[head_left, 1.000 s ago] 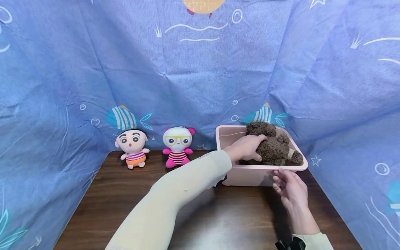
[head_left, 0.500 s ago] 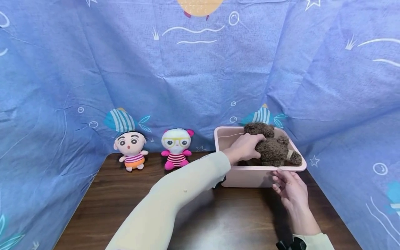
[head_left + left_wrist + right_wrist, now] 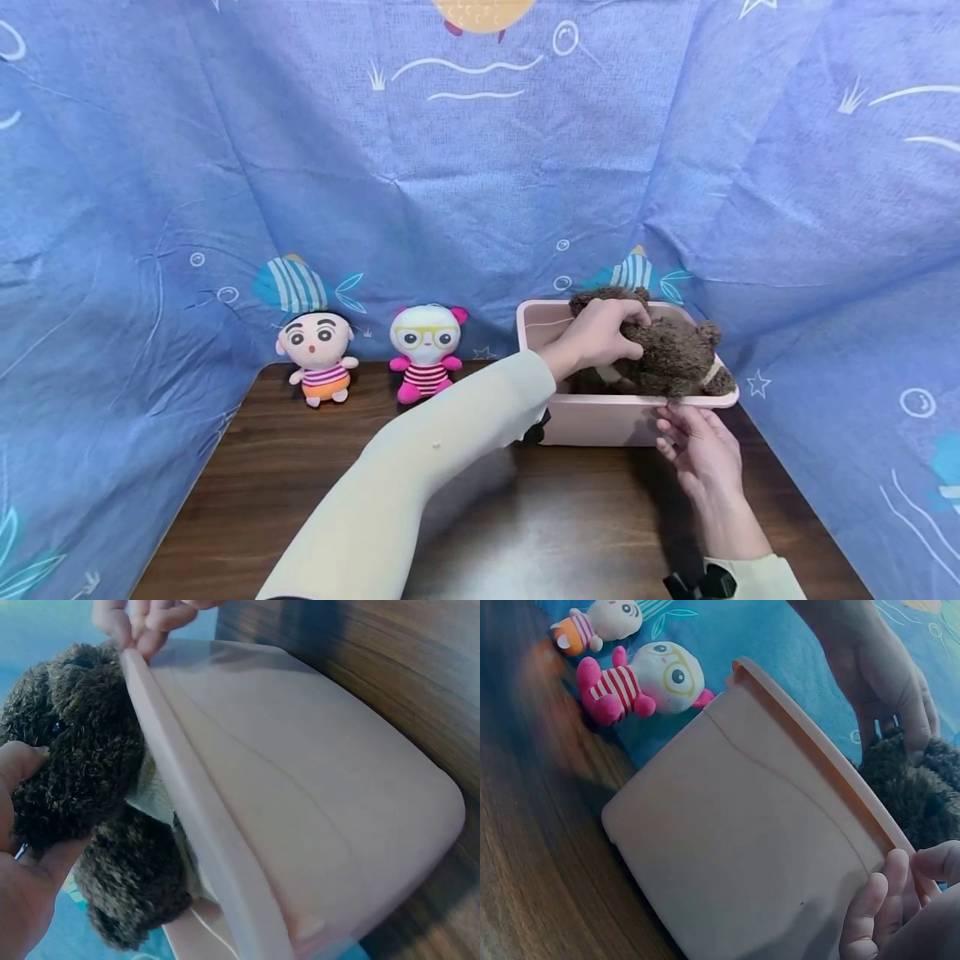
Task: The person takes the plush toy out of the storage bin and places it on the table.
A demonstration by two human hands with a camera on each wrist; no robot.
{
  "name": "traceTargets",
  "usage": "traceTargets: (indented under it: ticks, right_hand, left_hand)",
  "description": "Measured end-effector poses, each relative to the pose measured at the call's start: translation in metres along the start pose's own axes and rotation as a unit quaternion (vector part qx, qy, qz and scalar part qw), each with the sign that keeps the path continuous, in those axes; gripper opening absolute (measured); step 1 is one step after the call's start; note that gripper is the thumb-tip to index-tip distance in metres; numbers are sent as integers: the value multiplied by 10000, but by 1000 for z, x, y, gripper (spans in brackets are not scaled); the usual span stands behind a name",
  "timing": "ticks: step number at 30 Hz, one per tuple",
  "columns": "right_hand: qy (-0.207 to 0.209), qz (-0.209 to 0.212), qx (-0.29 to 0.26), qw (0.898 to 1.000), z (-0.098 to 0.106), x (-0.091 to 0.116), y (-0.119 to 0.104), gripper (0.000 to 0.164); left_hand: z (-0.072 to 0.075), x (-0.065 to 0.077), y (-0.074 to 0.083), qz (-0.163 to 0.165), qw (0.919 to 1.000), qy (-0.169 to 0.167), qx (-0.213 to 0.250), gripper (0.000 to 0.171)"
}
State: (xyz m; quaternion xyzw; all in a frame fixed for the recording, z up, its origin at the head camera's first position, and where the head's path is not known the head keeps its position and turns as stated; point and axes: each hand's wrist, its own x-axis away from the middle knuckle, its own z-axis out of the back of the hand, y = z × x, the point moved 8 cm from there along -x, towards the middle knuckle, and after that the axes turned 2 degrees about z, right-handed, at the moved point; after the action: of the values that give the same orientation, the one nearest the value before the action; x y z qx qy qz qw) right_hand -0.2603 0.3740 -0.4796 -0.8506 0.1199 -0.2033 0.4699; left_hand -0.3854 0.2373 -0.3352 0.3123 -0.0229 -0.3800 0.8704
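My left hand (image 3: 600, 337) grips a curly dark-brown teddy bear (image 3: 671, 358) at the top of the pink plastic bin (image 3: 600, 421). In the left wrist view, thumb and fingers press into the fur of the bear (image 3: 75, 742). A second brown furry part (image 3: 607, 296) shows at the bin's back rim; whether it belongs to another bear I cannot tell. My right hand (image 3: 705, 454) pinches the bin's front rim near the right corner, thumb above and fingers beneath, as the right hand (image 3: 900, 915) shows in the right wrist view. The lower part of the bear is hidden inside the bin.
To the left of the bin, a pink-and-white panda plush (image 3: 426, 354) with yellow glasses sits on the dark wooden table (image 3: 585, 517). Further left is a boy doll (image 3: 318, 358) in orange shorts. A blue fish-print cloth (image 3: 465, 192) hangs behind and at both sides.
My left hand has risen slightly, and the teddy bear has shifted up and to the right in the bin. The right hand stays at the rim.
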Motion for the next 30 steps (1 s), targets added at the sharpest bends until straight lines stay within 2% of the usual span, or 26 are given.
traceTargets:
  ticks: [11,19,25,30]
  right_hand:
    - [8,-18,31,10000,0,0,0,15]
    - [30,12,31,10000,1,0,0,17]
    - [-48,58,-3,10000,0,0,0,16]
    - [-16,58,10,10000,1,0,-1,16]
  left_hand:
    - [17,5,13,-207,9983,329,437,29]
    - [35,8,21,-264,9937,688,844,30]
    - [50,10,30,-367,9894,875,1097,30]
    - [67,11,37,-302,9877,1042,1131,29]
